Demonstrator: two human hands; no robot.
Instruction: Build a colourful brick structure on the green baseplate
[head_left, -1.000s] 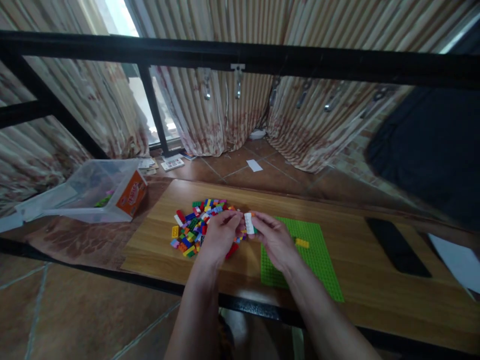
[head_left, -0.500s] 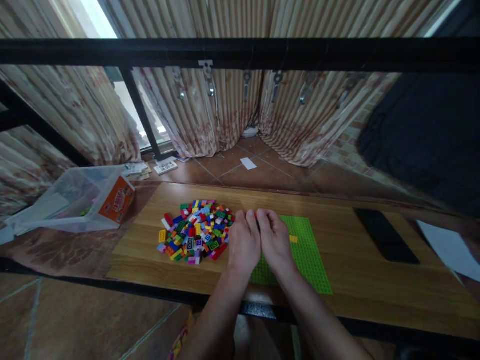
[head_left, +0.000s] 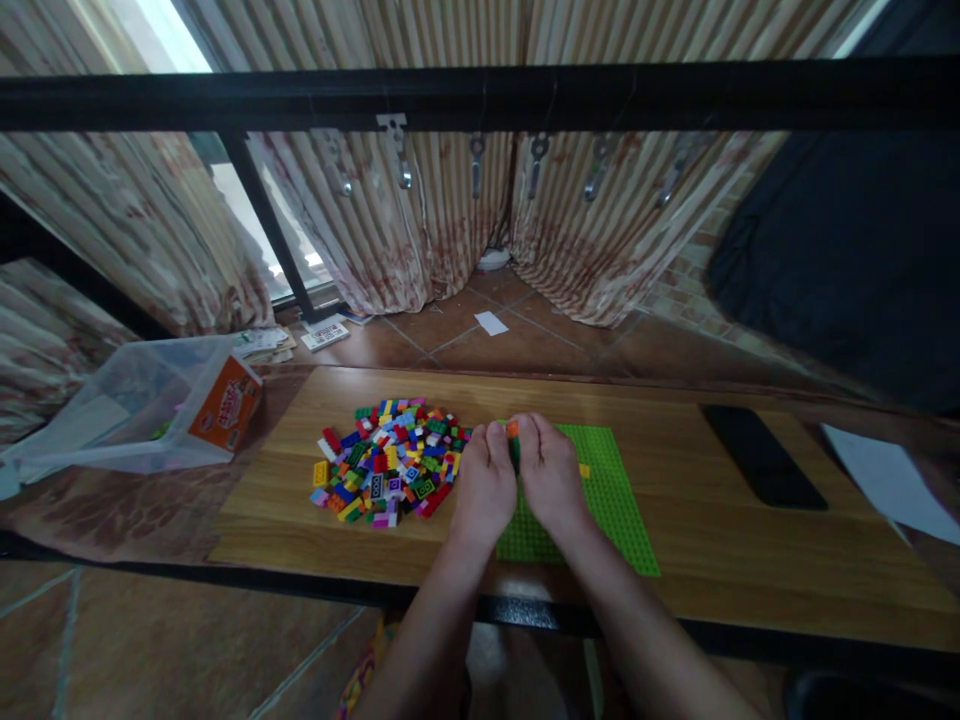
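Note:
My left hand (head_left: 484,490) and my right hand (head_left: 553,485) meet side by side over the left part of a green studded baseplate (head_left: 611,510). Between their fingertips shows a small orange toy brick (head_left: 513,429), with something dark green just below it. Both hands are closed on it; my fingers hide most of its shape. A yellow brick (head_left: 583,471) sits on the baseplate, partly behind my right hand. To the left of my left hand lies a heap of mixed coloured toy bricks (head_left: 394,460).
A clear plastic bin (head_left: 150,400) with an orange label stands at the left. A black phone-like slab (head_left: 763,455) and a white paper sheet (head_left: 892,480) lie at the right. A black metal bar (head_left: 480,98) with hooks crosses in front of the curtains (head_left: 420,230).
My hands have parted slightly at the fingertips, so more of the orange brick and the dark green below it shows. The camera view has shifted a little.

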